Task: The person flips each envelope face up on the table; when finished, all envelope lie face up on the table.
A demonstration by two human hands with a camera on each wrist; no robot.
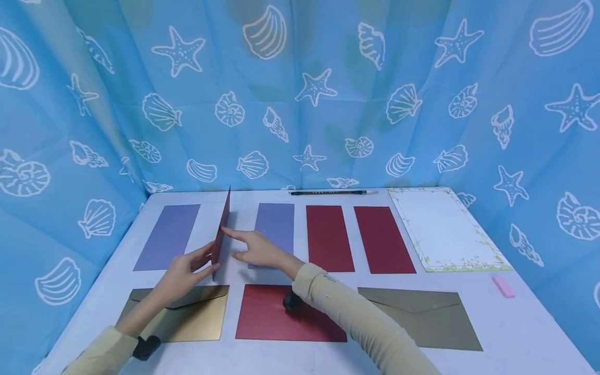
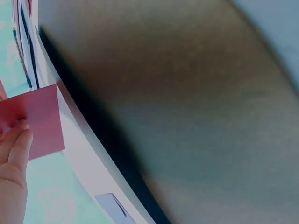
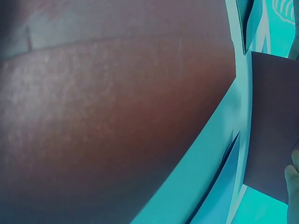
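Seashell-print blue curtains enclose a white table (image 1: 515, 323). Red card (image 1: 222, 232) stands on edge at table centre-left, likely light, thin and stiff (prone to creasing); edges offer the best hold. Left hand (image 1: 180, 273) pinches its lower edge; right hand (image 1: 255, 249), at 3 o'clock, touches it with extended fingers. Purple cards (image 1: 169, 235) flank it.

Cream long sleeves, black wrist cameras
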